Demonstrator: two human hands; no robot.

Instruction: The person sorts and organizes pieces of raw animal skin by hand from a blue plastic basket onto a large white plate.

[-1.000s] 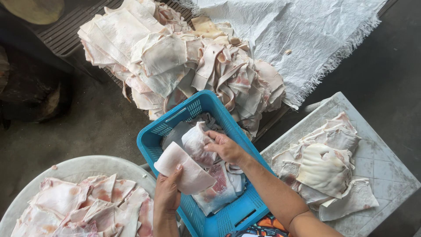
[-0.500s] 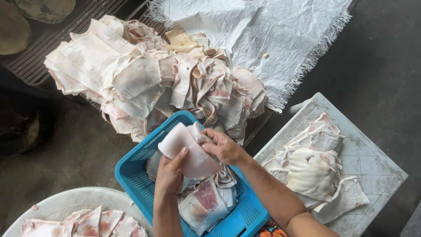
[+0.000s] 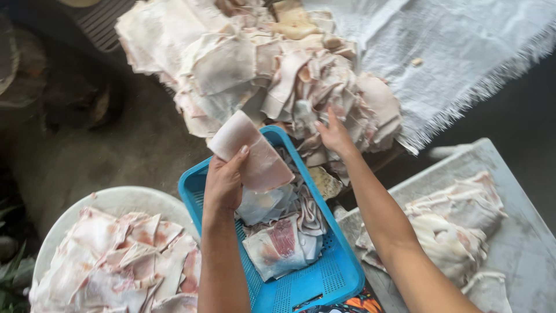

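Head view: a pale slab of pork skin (image 3: 253, 153) is held over the blue basket (image 3: 324, 278)

The slab is pinched at its near edge in the left hand (image 3: 223, 182), thumb on top; it looks limp, greasy and slippery, best gripped broadly. The right hand (image 3: 335, 136) is spread open, empty, touching the far skin heap (image 3: 260, 64)

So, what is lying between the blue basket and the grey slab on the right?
In the head view, the right forearm crosses over that gap; beneath it only dark floor shows between the blue basket and the grey slab.
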